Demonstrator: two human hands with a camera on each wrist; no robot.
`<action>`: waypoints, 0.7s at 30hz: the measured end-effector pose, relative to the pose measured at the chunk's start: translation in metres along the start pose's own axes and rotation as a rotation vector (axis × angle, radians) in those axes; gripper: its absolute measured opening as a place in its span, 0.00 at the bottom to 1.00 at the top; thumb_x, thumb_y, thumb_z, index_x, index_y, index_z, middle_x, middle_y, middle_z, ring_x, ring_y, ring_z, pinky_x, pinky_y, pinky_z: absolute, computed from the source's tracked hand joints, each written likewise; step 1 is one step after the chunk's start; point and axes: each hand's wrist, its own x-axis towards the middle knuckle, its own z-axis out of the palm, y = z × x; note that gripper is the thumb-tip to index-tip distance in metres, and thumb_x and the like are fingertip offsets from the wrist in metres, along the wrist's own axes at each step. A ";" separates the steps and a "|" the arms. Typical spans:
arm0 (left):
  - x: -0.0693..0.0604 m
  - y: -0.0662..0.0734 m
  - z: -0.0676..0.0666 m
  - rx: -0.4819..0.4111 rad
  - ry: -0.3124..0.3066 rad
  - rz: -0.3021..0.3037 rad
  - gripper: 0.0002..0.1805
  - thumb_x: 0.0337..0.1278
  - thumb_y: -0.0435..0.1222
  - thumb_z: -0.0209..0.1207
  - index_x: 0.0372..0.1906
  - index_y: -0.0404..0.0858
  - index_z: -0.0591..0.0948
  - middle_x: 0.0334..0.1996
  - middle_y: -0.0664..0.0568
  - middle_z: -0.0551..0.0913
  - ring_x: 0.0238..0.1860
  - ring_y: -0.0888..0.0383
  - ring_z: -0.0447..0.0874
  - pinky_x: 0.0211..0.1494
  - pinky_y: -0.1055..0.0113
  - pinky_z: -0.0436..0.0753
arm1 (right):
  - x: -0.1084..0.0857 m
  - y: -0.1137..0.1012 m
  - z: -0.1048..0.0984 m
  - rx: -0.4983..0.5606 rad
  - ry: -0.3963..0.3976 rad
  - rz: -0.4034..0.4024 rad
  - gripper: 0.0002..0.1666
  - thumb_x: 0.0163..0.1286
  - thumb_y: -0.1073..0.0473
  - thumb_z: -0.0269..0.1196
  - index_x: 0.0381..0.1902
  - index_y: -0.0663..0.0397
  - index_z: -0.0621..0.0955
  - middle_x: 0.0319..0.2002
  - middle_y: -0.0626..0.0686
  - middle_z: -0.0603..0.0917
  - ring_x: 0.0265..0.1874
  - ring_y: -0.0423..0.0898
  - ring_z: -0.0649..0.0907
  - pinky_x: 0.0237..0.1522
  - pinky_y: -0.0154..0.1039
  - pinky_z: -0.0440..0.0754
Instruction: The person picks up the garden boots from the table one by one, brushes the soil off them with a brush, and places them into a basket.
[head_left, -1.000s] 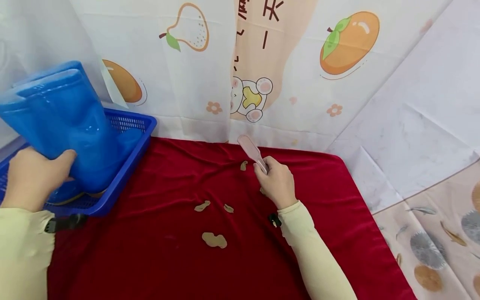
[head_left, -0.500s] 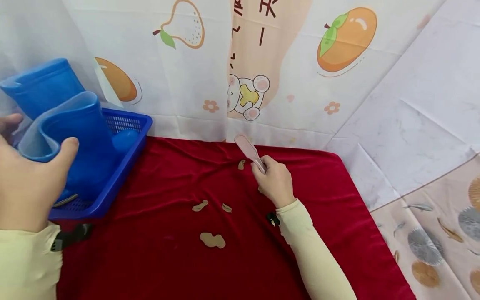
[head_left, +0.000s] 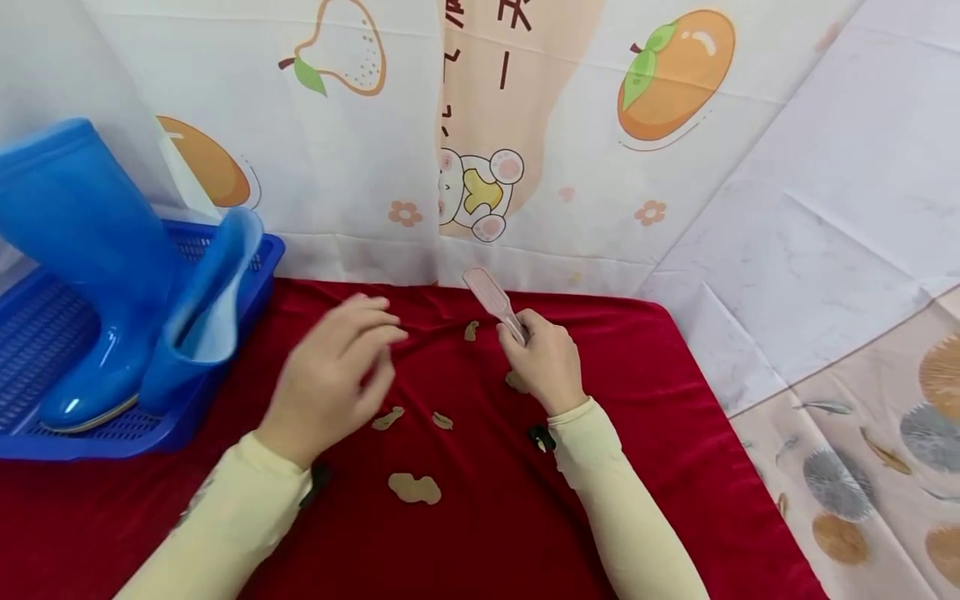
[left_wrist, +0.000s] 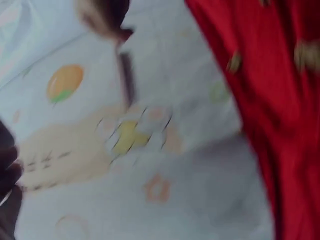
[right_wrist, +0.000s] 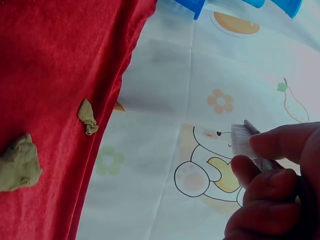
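Observation:
My right hand grips the handle of a pale pink brush, which points up and away. White bristles show in the right wrist view. Over the red cloth, my left hand is raised and blurred, its fingers loosely bent around nothing. At the left, one blue rain boot stands in a blue plastic basket. Another blue boot leans beside it at the basket's right side, its pale inside showing. Between the hands lie several flat tan lumps, including a larger one.
A red velvety cloth covers the table. Behind it hangs a white curtain with fruit prints, and a pale marbled sheet hangs on the right. Fabric with round prints lies beyond the table's right edge.
My left hand has let go of the boots and moved right over the cloth. The boots have come apart, one upright, one leaning. My right hand keeps the brush almost in place.

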 end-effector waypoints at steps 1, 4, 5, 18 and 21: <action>-0.003 -0.003 0.009 -0.004 -0.079 -0.035 0.12 0.61 0.30 0.59 0.48 0.33 0.85 0.52 0.39 0.84 0.58 0.42 0.82 0.68 0.51 0.79 | 0.000 0.001 0.000 0.002 0.004 0.001 0.10 0.69 0.50 0.65 0.31 0.49 0.83 0.14 0.45 0.73 0.17 0.46 0.74 0.20 0.44 0.73; -0.006 -0.018 0.030 0.000 -0.242 -0.199 0.17 0.63 0.31 0.61 0.56 0.36 0.83 0.57 0.41 0.82 0.61 0.44 0.78 0.65 0.48 0.80 | 0.002 0.002 -0.001 0.006 0.013 0.001 0.11 0.69 0.50 0.65 0.29 0.48 0.82 0.14 0.45 0.72 0.17 0.45 0.73 0.19 0.43 0.71; -0.006 -0.025 0.034 0.011 -0.277 -0.266 0.19 0.64 0.32 0.61 0.59 0.36 0.81 0.58 0.42 0.81 0.62 0.44 0.77 0.65 0.47 0.80 | 0.002 0.003 -0.001 0.006 0.016 0.002 0.11 0.68 0.51 0.65 0.29 0.48 0.81 0.14 0.45 0.72 0.17 0.45 0.72 0.19 0.43 0.70; -0.029 -0.088 0.026 0.005 -0.550 -0.683 0.32 0.68 0.37 0.61 0.73 0.33 0.68 0.68 0.33 0.70 0.68 0.33 0.66 0.71 0.34 0.67 | 0.004 0.010 0.006 0.009 0.017 0.007 0.11 0.67 0.53 0.65 0.26 0.47 0.80 0.13 0.43 0.69 0.15 0.43 0.69 0.17 0.41 0.68; -0.030 -0.091 0.030 -0.005 -0.566 -0.700 0.32 0.68 0.37 0.60 0.74 0.33 0.68 0.69 0.33 0.70 0.69 0.32 0.66 0.71 0.33 0.67 | 0.006 0.013 0.006 0.009 0.025 -0.005 0.11 0.67 0.53 0.65 0.25 0.48 0.79 0.13 0.43 0.69 0.15 0.42 0.68 0.17 0.40 0.67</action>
